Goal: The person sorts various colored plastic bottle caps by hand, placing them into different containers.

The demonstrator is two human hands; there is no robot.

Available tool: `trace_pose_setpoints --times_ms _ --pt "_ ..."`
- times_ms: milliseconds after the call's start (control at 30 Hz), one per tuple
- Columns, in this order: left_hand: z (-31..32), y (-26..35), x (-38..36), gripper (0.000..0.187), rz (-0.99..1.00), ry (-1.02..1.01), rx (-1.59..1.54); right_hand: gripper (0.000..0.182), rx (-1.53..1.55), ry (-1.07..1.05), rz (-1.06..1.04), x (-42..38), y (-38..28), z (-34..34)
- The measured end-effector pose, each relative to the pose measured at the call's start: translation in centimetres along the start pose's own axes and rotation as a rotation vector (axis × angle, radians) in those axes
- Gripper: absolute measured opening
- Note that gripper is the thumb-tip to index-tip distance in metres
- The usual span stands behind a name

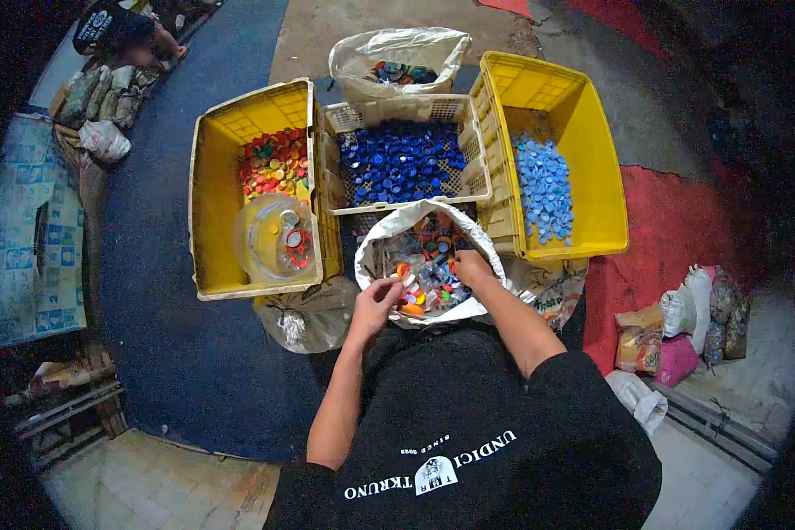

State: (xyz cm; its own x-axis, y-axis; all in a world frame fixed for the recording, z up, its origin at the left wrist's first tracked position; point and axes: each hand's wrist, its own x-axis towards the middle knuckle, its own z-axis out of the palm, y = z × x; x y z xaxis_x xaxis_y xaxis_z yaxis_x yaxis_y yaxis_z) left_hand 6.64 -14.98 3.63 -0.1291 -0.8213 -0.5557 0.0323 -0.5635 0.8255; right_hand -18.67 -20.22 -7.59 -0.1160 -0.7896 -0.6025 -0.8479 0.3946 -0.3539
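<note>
An open white sack (373, 231) in front of me holds mixed bottle caps (433, 296) in many colours, with some clear plastic among them. My left hand (376, 302) is at the sack's near left side, its fingers curled together beside white and orange caps; what they pinch, if anything, is hidden. From the right, my right hand (474, 268) reaches over the rim with bent fingers. An orange bottle cap (453, 264) shows at its fingertips.
Behind the sack, a white crate (402, 205) holds dark blue caps. Left, a yellow crate (212, 203) has red and yellow caps and a clear round container (258, 238). Right, another yellow crate (592, 177) holds light blue caps. A person (115, 35) sits far left.
</note>
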Motion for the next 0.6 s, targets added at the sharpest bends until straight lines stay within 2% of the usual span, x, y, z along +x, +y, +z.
trace_pose_setpoints --times_ms 33,100,133,167,233,267,367,433,500,567,600 --pt "-0.2 -0.3 0.2 0.033 -0.035 -0.038 0.018 0.022 0.005 0.004 0.000 -0.3 0.0 0.0" --pt "-0.3 -0.7 0.6 0.034 -0.043 -0.073 -0.029 0.023 0.251 0.093 -0.165 -0.8 0.1 -0.2" --pt "-0.3 -1.0 0.8 0.035 -0.057 -0.106 -0.080 0.023 0.253 0.096 -0.163 -1.2 0.3 -0.1" --pt "-0.1 -1.2 0.9 0.035 -0.059 -0.109 -0.077 0.020 0.660 -0.092 -0.071 -1.8 0.5 0.1" --pt "0.7 -1.1 1.4 0.036 -0.189 -0.108 -0.440 0.015 1.459 -0.480 0.129 -2.7 0.8 0.1" --pt "0.9 -1.1 1.5 0.036 -0.194 -0.112 -0.441 0.011 1.658 -0.602 0.063 -3.1 1.0 0.1" --pt "1.4 -0.7 2.0 0.036 -0.274 -0.163 -0.554 0.012 1.833 -0.535 0.156 -8.2 -2.6 -2.9" --pt "1.4 -0.3 2.3 0.034 -0.370 -0.170 -0.571 0.016 1.857 -0.539 0.133 -8.1 -2.5 -2.1" --pt "1.1 -0.8 2.4 0.032 -0.359 -0.173 -0.614 0.023 1.868 -0.532 0.137 -8.3 -3.3 -1.4" --pt "0.6 -0.7 2.4 0.029 -0.340 -0.178 -0.692 0.022 1.839 -0.507 0.071 -8.6 -5.1 -1.3" --pt "0.1 -1.1 2.6 0.036 -0.315 -0.150 -0.717 0.023 1.812 -0.509 0.080 -8.4 -6.1 -1.2"
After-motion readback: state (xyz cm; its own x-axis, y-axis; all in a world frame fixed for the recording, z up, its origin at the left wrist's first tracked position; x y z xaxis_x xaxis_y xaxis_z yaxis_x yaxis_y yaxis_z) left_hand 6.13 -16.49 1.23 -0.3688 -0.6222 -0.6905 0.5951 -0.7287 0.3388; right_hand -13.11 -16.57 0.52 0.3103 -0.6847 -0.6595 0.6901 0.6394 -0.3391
